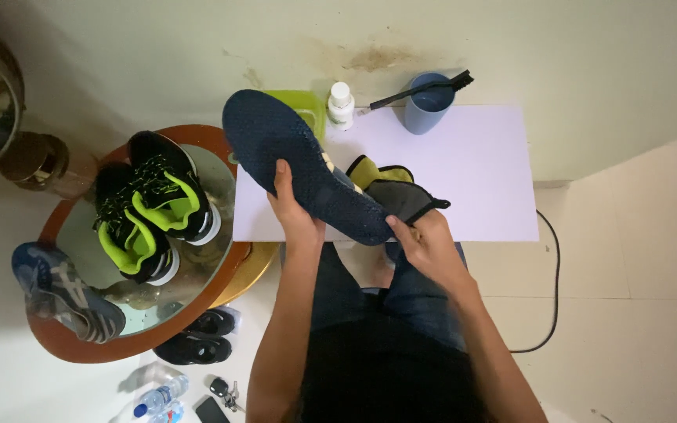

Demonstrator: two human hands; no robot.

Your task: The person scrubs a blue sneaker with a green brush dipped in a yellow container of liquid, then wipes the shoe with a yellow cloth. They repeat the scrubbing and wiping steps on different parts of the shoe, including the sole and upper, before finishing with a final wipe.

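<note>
A dark blue shoe (pixel 291 153) with a dotted sole is held up over the white sheet (pixel 479 172), sole facing me. My left hand (pixel 295 211) grips it at the middle from below. My right hand (pixel 425 239) pinches the shoe's heel end, just under a black and yellow-green tongue or cloth piece (pixel 397 188) that sticks out behind the shoe.
A round table (pixel 64 345) at left carries a black and lime pair of shoes (pixel 150 207) and a blue-grey shoe (pixel 60 294). A white bottle (pixel 341 104), a blue cup (pixel 429 106) with a black brush (pixel 425 88), a black cable (pixel 550 290), keys (pixel 225 389) and a water bottle (pixel 158 398) lie around.
</note>
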